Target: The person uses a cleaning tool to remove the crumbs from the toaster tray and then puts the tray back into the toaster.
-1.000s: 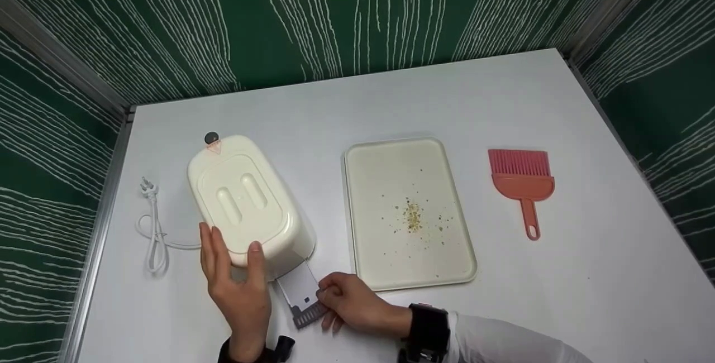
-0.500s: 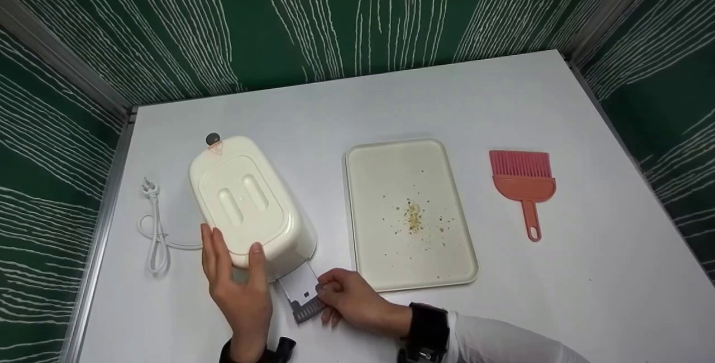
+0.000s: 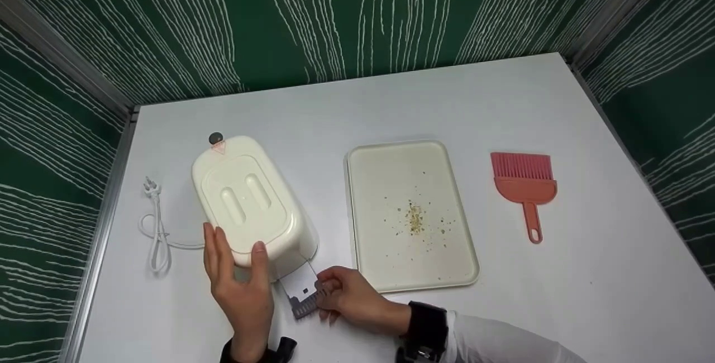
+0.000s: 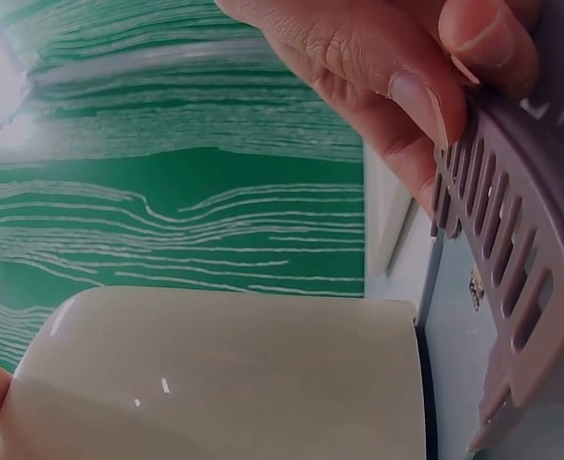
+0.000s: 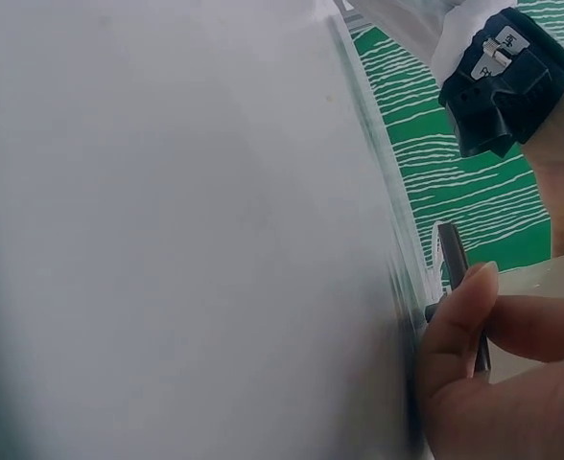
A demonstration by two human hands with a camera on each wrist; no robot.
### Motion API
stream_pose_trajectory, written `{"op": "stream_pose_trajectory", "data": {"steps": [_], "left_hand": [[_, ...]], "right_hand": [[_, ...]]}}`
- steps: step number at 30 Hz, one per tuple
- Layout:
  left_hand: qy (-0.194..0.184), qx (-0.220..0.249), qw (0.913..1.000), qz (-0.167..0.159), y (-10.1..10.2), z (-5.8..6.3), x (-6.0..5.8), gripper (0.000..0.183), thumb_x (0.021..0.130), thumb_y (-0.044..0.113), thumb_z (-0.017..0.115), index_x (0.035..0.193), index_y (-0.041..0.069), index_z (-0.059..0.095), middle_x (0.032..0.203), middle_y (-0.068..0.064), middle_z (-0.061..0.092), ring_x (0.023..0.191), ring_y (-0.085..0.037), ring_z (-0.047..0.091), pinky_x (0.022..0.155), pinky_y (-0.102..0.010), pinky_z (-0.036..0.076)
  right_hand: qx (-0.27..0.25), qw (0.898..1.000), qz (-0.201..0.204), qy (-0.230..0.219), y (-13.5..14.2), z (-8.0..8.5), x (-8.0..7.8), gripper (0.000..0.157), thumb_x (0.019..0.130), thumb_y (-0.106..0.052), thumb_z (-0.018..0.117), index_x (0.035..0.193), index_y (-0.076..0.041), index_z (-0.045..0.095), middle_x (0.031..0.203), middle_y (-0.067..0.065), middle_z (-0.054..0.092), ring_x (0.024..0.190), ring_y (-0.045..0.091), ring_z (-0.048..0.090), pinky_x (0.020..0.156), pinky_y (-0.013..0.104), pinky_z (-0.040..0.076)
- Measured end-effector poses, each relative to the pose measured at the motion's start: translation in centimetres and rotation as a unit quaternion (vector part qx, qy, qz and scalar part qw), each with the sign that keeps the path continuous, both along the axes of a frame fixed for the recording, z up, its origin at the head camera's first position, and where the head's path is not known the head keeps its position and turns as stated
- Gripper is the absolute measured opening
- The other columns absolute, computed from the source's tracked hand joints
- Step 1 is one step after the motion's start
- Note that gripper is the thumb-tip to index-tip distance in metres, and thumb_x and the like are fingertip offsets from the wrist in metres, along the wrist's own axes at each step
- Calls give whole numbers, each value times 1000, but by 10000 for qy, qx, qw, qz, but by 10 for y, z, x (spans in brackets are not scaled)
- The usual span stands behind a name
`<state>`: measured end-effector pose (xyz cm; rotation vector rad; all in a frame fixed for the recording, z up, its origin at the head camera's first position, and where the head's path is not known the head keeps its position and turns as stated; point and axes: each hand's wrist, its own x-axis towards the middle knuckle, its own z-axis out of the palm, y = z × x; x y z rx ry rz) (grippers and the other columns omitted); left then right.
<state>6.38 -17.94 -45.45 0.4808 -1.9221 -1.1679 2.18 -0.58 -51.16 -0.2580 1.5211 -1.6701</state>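
Note:
A cream toaster (image 3: 246, 190) with a lid on top stands at the left of the table. My left hand (image 3: 241, 296) rests on its near end, fingers straight along the side and thumb at the lid's edge. My right hand (image 3: 352, 299) pinches the grey slotted handle (image 3: 304, 305) of the crumb tray (image 3: 299, 283), which sticks partly out of the toaster's near end. In the left wrist view, the handle (image 4: 512, 230) lies between the thumb and fingers, and a dark speck shows on the tray. The right wrist view shows the handle (image 5: 453, 251) edge-on in the pinch.
A cream rectangular tray (image 3: 391, 170) with scattered crumbs (image 3: 414, 219) lies right of the toaster. Farther right is a coral hand brush (image 3: 525, 190). The white power cord (image 3: 159, 246) with its plug lies left of the toaster. Green walls border the table (image 3: 335, 106).
The crumb tray has slid a little farther into the toaster, with my right hand moving along with it. My left hand keeps its place on the toaster.

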Motion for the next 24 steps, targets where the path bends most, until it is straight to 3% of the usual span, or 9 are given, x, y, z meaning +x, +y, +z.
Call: {"op": "stream_pose_trajectory", "data": {"steps": [6,24], "left_hand": [[18,-55,10000,-2,0,-1,-1,66,93,-2,74,148,-17,41,166,-22,32,155,-38,25,125,-37,22],[61,-53,10000,32,0,-1,-1,65,92,-2,74,147,-18,42,165,-23,33,154,-39,26,126,-38,22]], "right_hand": [[60,9997,32,239,-2,-2,-2,50,80,13,62,130,11,53,92,9,68,69,15,66,59,23,58],[197,9989,-65,414,-11,0,-6,52,85,16,68,135,10,53,101,11,71,73,17,66,64,26,59]]}}
